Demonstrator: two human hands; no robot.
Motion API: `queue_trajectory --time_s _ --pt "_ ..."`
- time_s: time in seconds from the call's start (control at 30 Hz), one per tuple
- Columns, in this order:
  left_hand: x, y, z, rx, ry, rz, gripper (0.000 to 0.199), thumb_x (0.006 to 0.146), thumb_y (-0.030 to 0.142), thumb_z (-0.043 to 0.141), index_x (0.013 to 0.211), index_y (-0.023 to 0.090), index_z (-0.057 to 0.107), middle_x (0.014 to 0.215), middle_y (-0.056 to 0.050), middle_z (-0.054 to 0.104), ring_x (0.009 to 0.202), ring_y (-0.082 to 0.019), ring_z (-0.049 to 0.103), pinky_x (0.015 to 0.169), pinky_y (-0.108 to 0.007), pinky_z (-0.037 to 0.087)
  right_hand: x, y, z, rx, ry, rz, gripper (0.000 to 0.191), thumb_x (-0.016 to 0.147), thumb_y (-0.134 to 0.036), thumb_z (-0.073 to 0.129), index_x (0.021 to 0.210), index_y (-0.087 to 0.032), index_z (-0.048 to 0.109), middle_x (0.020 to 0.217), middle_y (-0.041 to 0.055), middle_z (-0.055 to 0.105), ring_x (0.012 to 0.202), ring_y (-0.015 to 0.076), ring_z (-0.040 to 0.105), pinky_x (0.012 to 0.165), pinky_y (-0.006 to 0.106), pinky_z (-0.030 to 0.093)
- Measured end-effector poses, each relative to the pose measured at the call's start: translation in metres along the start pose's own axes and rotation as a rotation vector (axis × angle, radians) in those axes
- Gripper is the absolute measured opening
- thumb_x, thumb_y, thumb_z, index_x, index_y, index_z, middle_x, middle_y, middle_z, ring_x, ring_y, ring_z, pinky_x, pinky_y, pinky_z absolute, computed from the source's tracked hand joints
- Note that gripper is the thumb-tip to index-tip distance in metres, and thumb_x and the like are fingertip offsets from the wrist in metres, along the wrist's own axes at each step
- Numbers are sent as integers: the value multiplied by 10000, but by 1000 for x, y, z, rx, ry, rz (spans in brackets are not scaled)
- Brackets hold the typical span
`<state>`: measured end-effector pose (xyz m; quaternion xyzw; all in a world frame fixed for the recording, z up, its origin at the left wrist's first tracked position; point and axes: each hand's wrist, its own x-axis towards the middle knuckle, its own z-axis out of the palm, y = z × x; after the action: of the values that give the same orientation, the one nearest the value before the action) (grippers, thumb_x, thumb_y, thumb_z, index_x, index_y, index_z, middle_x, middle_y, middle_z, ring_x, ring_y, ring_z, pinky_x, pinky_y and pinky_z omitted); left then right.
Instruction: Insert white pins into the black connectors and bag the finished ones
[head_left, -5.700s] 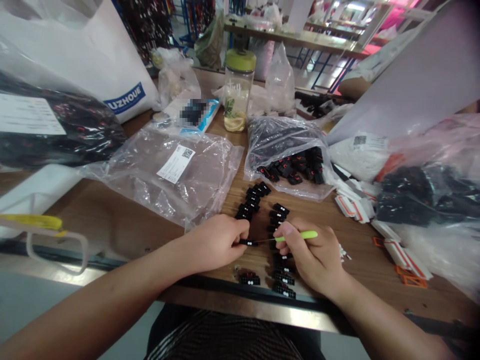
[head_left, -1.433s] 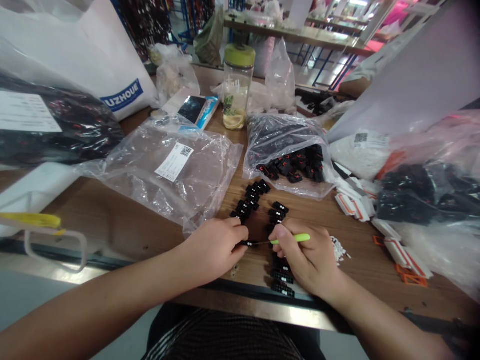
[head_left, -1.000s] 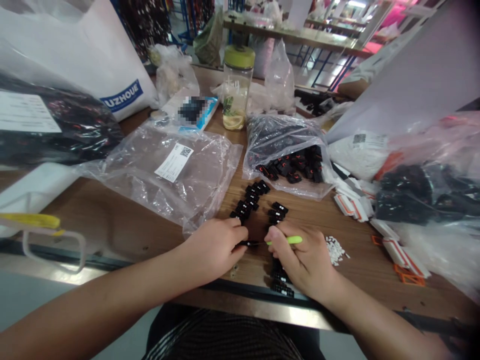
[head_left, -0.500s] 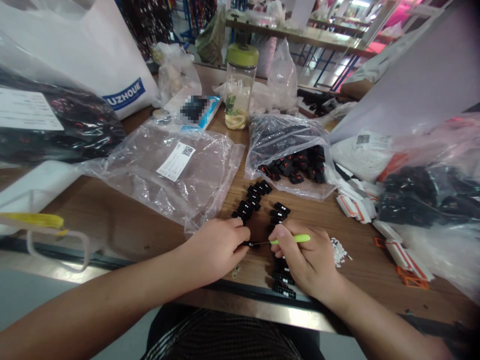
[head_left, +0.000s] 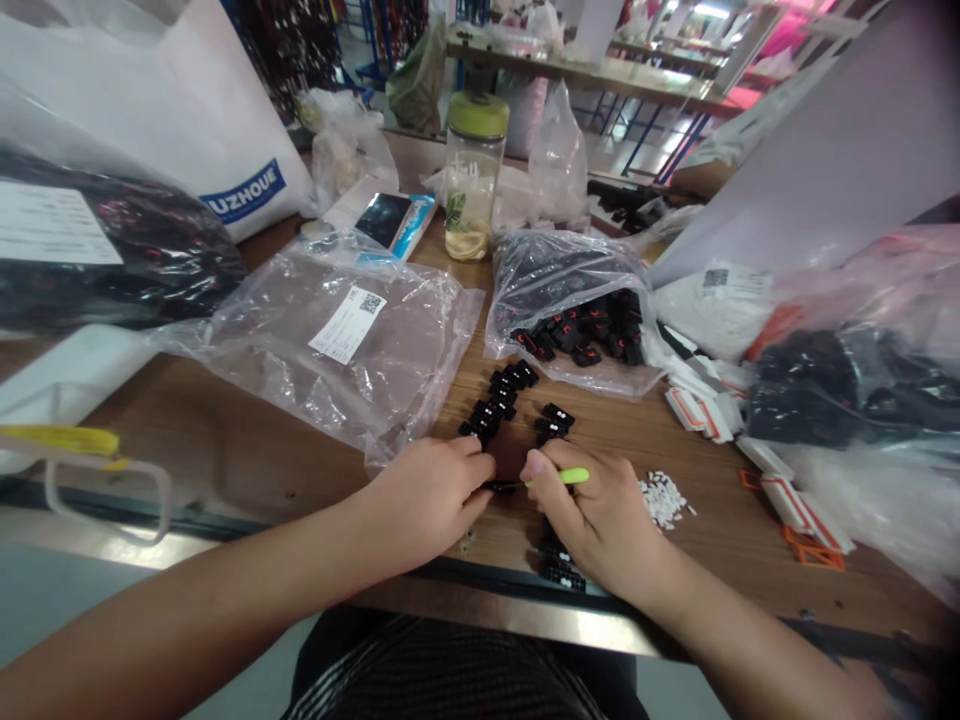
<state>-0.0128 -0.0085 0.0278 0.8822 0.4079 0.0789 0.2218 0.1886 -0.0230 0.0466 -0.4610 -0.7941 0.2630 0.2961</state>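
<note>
My left hand [head_left: 429, 492] pinches a small black connector [head_left: 498, 486] down on the wooden table [head_left: 247, 450]. My right hand [head_left: 596, 510] grips a green-handled pick tool [head_left: 564, 477], its thin metal tip reaching into the connector. Two short rows of black connectors [head_left: 501, 398] lie just beyond my hands, and more black connectors [head_left: 561, 568] sit under my right wrist at the table edge. A small heap of white pins [head_left: 661, 497] lies to the right of my right hand.
An open clear bag of black connectors [head_left: 577, 310] lies behind the rows. An empty clear bag [head_left: 330, 340] is to the left. A green-lidded bottle [head_left: 472, 180], a phone [head_left: 384, 218], white-and-orange parts [head_left: 705, 410] and bagged black parts [head_left: 832, 400] crowd the back and right.
My right hand has slid left toward the left hand, pushing the pick tool further into the connector. The left hand has stayed put.
</note>
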Motion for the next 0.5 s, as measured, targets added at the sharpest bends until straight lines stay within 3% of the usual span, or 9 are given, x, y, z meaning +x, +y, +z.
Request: queue_trajectory --time_s 0.1,0.27,0.4,0.5 --pt "-2 1 -2 16 -10 27 154 937 227 565 882 167 696 864 -65 671 804 -220 649 726 -346 499 -2 9 -5 187 105 63 332 1000 -298 487 722 -194 635 593 -11 615 505 105 570 505 247 447" --pt "-3 -6 -12 113 -50 -57 140 907 220 587 849 181 708 858 -62 683 794 -223 654 710 -340 480 8 29 -30 398 476 174 370 971 -374 551 665 -205 673 548 3 624 433 111 556 405 246 438" --pt "-6 -14 -27 169 -1 -154 126 879 218 590 832 196 705 856 -53 690 734 -218 648 670 -334 453 16 38 -47 361 581 164 330 953 -364 583 672 -227 688 534 17 620 436 134 559 409 283 449" --pt "-10 -9 -44 236 65 -235 137 863 330 646 896 213 709 866 -50 691 677 -217 627 629 -330 428 18 41 -51 330 622 151 322 957 -339 579 676 -227 689 540 15 616 431 131 549 411 290 441"
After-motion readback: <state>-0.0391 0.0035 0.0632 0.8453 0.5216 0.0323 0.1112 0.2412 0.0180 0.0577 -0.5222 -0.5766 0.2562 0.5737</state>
